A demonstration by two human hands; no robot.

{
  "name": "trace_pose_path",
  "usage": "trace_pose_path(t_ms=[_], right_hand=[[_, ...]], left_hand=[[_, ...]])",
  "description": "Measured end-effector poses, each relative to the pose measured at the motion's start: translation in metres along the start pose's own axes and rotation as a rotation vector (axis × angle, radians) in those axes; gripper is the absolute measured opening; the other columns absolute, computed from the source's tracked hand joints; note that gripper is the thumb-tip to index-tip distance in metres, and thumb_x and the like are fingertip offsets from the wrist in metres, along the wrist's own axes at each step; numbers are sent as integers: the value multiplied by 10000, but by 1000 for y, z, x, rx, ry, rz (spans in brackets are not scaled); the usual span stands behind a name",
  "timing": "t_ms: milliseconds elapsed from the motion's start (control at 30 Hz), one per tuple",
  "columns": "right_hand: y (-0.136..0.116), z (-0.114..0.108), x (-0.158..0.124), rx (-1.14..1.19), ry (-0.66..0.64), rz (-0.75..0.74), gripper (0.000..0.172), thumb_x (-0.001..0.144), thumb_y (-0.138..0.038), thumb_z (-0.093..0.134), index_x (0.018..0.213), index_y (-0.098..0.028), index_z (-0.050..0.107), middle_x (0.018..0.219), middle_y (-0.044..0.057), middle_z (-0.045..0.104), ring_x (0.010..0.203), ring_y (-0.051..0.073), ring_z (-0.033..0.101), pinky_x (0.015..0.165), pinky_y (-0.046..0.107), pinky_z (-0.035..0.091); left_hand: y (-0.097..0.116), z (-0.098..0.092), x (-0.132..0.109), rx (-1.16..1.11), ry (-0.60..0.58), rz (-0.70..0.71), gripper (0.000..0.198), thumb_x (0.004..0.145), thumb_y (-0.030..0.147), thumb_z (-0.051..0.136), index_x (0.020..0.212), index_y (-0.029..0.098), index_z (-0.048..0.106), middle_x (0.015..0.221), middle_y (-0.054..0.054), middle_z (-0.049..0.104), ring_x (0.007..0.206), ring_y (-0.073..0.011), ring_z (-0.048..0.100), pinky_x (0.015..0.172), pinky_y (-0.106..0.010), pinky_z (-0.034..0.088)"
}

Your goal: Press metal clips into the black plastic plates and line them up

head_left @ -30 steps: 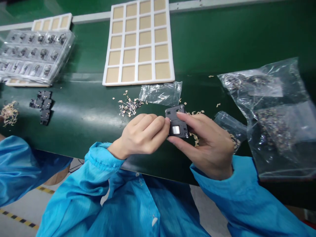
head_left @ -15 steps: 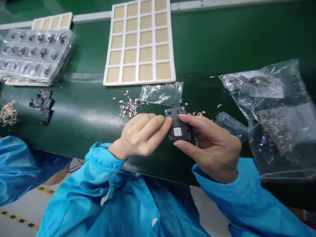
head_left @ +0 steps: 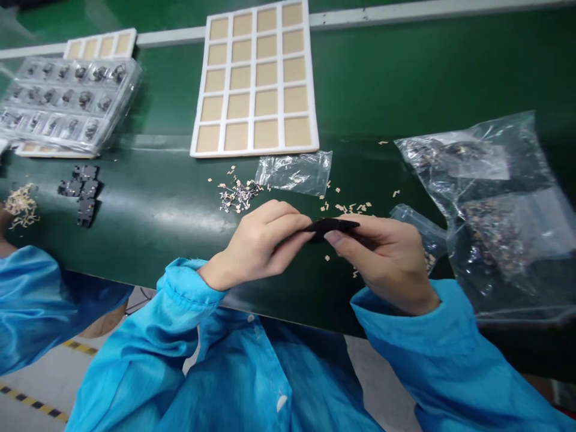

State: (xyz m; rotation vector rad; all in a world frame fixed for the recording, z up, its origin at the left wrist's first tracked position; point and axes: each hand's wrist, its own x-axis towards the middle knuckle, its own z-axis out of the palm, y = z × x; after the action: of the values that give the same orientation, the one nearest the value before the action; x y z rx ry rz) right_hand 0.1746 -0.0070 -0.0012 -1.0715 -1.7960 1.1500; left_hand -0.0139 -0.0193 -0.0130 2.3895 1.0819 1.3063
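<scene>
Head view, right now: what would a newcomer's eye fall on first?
Probably the big white tray with beige cells, at top centre. Next, the dark piece, seen nearly edge-on between the left hand and right hand, mid-frame. Then perhaps the clear bag of small parts at the right.

An assembly workshop: green workbench (head_left: 427, 78), bagged small parts (head_left: 499, 237), 2 blue smocks (head_left: 243, 366), hazard-striped floor tape (head_left: 33, 402).

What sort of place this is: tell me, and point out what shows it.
Probably a factory or workshop bench for small parts, judging by the long green worktop, the clear compartment tray at left, and a co-worker's blue sleeve at the same bench.
</scene>
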Motion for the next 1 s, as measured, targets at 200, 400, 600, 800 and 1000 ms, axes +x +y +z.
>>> trace_pose_path(t_ms=[200,400,600,800,1000], right_hand=[[1,1,2,-120,-7,-51,157,859,-287,620,749,-205,695,718,24,650,658,157,591,553,268,472],[6,2,4,204,44,132,127,833,-321,667,844,-204,715,688,0,673,581,141,622,499,239,522],[10,2,3,369,23,201,184,827,-350,680,901,-186,720,684,9,674,575,142,623,466,228,514],[5,4,3,401,-15,215,153,814,-324,689,824,-171,681,601,-17,629,482,109,577,420,201,495],[3,11,0,447,10,228,305,781,-254,716,1048,-192,584,712,-26,696,578,136,677,479,204,555]], left_hand=[[1,-2,4,-309,-67,-296,125,871,192,612,777,122,655,691,-15,625,645,-79,562,594,-188,461],[0,-1,1,-763,-44,-560,351,754,235,752,1068,143,625,799,-22,688,684,-92,630,637,-192,530],[-4,-7,1,-816,-48,-522,208,837,223,648,1027,140,645,881,-67,729,769,-123,693,702,-224,583],[-1,-8,6,-659,-18,-476,84,773,213,740,805,141,712,765,-38,710,689,-104,655,626,-202,545],[0,-4,5,-442,54,-303,21,795,161,712,793,145,698,759,-27,698,701,-91,637,643,-194,519]])
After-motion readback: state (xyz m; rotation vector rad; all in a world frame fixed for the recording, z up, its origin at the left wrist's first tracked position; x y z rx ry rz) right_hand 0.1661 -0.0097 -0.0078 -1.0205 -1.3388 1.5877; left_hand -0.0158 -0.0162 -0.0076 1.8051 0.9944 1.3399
